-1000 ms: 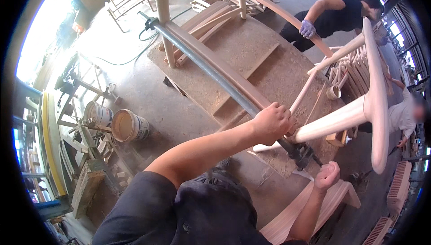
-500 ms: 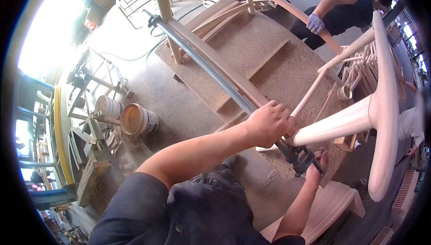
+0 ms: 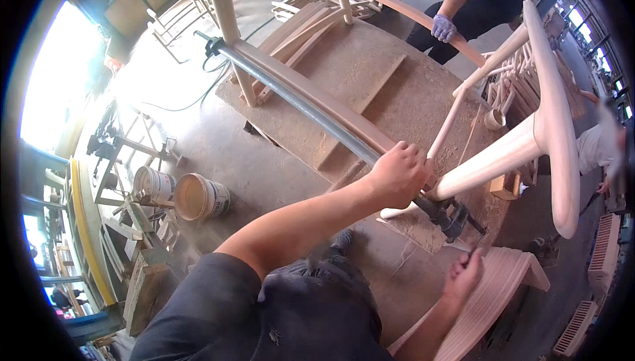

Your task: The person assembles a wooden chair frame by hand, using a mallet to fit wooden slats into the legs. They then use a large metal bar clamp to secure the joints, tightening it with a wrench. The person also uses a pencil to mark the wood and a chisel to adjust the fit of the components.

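My left hand (image 3: 399, 174) is wrapped over the near end of a long wooden rail (image 3: 317, 106) and the grey metal bar clamp (image 3: 297, 102) lying along it. The clamp spans a pale wooden chair frame (image 3: 489, 162), from its far-left post to its thick near-right leg. Just below the clamp's dark screw head (image 3: 450, 219), my right hand (image 3: 463, 275) has its fingers curled together near the thin screw handle (image 3: 477, 226). Whether those fingers touch the handle is unclear.
The frame stands over a dusty wooden board (image 3: 390, 116). A co-worker's gloved hand (image 3: 443, 28) holds the frame's far rail. Two buckets (image 3: 198, 197) stand at left, by wood scraps. A slatted curved wooden piece (image 3: 489, 295) lies at lower right; another person (image 3: 598, 146) is farther right.
My right hand has dropped down from the clamp's screw handle, and its fingers have curled in. My left hand keeps its grip. The whole view has shifted slightly.
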{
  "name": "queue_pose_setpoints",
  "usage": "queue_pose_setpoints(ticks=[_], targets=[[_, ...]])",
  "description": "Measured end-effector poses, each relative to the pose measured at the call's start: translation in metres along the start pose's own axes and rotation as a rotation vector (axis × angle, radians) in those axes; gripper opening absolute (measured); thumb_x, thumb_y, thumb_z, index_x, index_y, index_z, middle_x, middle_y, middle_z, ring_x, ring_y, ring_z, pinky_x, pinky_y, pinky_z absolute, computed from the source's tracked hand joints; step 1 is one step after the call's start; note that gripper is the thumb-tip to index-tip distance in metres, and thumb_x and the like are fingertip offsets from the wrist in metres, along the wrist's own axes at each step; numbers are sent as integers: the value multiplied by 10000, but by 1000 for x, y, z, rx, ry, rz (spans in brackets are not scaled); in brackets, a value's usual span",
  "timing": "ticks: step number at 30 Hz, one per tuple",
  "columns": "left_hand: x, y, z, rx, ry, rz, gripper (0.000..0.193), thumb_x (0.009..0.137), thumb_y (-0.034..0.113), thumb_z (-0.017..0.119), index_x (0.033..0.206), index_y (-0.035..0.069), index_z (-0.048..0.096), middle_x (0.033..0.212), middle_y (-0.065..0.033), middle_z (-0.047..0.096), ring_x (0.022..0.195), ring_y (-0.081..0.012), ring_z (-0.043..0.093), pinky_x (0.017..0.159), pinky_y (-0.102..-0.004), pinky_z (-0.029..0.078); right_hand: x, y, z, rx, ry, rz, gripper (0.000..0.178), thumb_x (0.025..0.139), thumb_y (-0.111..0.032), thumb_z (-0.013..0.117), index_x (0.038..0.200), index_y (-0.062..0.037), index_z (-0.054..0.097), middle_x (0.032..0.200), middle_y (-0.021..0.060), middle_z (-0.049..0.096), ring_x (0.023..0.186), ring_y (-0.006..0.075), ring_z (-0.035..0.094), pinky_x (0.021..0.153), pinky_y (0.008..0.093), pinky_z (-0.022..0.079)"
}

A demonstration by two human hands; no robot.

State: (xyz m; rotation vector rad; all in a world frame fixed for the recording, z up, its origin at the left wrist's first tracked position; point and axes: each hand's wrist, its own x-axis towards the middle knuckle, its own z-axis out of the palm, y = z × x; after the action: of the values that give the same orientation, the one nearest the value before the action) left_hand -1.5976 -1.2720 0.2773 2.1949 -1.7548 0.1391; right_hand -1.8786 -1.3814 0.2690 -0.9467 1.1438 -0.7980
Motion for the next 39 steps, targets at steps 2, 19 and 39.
queue_pose_setpoints(ticks=[2, 19, 39], targets=[[0, 0, 0, -23, -9, 11, 196, 768, 129, 637, 930, 25, 603, 910, -99, 619, 918, -259, 620, 820, -362, 468, -5, -10, -6, -62, -32, -83, 393, 1050, -302, 565, 1319, -16, 553, 732, -47, 418, 539, 45, 333, 467, 198, 255], [1, 1, 5, 6, 33, 16, 207, 725, 152, 651, 899, 51, 605, 886, -79, 593, 903, -251, 603, 817, -360, 451, 85, -41, -5, -1090, -221, -1183, 254, 1020, -73, 452, 1144, 2, 662, 845, 153, 669, 527, 211, 584, 525, 359, 464], [7, 9, -23, -52, -93, -71, 221, 767, 119, 652, 980, 69, 621, 1010, -91, 637, 1013, -267, 616, 901, -392, 468, 122, 33, -19, -761, -593, -1077, 332, 1049, -268, 519, 1236, 5, 544, 1280, 204, 578, 1297, 342, 526, 1094, 464, 417]])
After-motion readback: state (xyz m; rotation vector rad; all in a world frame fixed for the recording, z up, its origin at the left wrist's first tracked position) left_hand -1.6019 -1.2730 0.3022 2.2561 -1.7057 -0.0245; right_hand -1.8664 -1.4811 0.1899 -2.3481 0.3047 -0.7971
